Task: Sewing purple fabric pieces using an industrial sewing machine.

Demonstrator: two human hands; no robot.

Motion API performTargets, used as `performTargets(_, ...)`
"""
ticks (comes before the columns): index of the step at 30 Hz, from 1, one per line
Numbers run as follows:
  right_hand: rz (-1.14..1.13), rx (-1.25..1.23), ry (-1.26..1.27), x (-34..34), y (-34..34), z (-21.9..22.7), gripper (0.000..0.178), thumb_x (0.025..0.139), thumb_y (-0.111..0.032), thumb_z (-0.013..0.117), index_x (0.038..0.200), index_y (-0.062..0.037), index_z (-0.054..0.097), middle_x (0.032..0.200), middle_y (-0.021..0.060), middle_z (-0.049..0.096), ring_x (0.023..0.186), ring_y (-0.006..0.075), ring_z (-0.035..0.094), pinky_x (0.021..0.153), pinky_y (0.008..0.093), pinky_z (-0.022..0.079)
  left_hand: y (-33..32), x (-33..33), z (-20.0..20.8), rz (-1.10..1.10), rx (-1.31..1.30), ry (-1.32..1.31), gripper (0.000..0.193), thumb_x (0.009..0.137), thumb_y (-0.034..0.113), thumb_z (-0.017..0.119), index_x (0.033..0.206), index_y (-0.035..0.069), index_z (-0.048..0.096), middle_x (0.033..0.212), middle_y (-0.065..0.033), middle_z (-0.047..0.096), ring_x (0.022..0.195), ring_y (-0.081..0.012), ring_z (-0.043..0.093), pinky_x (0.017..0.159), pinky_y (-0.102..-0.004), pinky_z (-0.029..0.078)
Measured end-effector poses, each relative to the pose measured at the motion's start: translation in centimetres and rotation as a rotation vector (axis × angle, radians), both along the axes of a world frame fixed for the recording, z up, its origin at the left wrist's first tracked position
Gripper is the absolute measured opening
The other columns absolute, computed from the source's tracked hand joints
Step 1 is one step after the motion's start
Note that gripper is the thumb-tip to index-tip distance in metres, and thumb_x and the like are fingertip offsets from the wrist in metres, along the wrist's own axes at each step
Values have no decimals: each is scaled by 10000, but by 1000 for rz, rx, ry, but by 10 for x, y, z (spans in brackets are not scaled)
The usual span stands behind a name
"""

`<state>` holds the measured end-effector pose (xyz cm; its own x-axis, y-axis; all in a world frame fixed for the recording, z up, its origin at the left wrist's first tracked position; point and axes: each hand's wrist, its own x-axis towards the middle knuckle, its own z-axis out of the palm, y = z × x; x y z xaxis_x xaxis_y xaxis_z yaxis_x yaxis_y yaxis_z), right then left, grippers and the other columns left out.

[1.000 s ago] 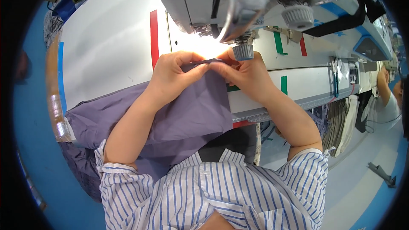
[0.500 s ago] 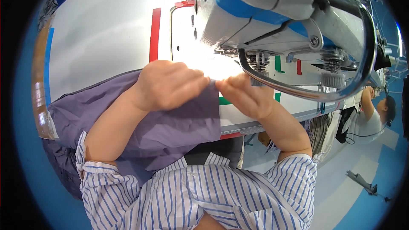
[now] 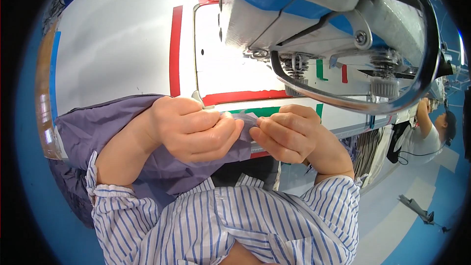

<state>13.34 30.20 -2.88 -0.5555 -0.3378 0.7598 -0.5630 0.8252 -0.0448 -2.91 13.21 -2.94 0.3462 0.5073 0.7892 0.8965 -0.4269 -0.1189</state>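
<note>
Purple fabric (image 3: pixel 171 149) lies over the near left part of the table and hangs down its front edge toward my lap. My left hand (image 3: pixel 198 130) is closed on its upper edge, fingers curled in. Close beside it, my right hand (image 3: pixel 287 135) pinches the corner of the same fabric between thumb and fingertips. A short stretch of cloth shows between the two hands, in front of the sewing machine (image 3: pixel 294 10). Small details at the fingertips are too fine to make out.
The white table (image 3: pixel 113 49) carries red tape (image 3: pixel 175 51) and green tape (image 3: pixel 274 110). A curved metal bar (image 3: pixel 338 103) juts from the machine at right, near my right hand. Another person (image 3: pixel 422 140) works at far right, beside hanging garments (image 3: pixel 370 149).
Both hands have come back from the brightly lit area under the machine toward my body, bringing the fabric's edge along. The red and green tape there is now uncovered.
</note>
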Motion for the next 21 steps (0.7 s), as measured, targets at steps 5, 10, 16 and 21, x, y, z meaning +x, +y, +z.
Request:
performTargets(5,51,72,46,5,1,0,201,685,-44,744,859,-108,668,848,-22,518,677,88,502,562,232,411,-7,0,3,-49,-66,21,197,673,52,671,867,85,677,865,6,606,698,-93,585,596,-210,471)
performTargets(10,79,12,67,4,-5,-5,205,663,-66,755,849,-115,685,828,-33,485,664,84,468,561,220,392,-10,2,3,-52,-83,6,209,651,71,686,853,125,679,864,31,604,644,-62,532,510,-192,324)
performTargets(16,156,-163,7,0,-6,-3,196,652,-148,780,789,-129,641,828,-22,516,660,108,511,523,235,409,-17,2,19,-96,-144,28,231,644,62,686,865,123,659,855,29,596,649,-81,526,518,-205,346)
performTargets(21,197,-457,-407,-11,-4,-17,315,569,-227,773,794,-112,586,823,24,568,639,182,579,484,293,454,-18,7,39,-51,-216,17,217,691,91,652,904,128,637,891,37,564,689,-70,488,568,-204,342)
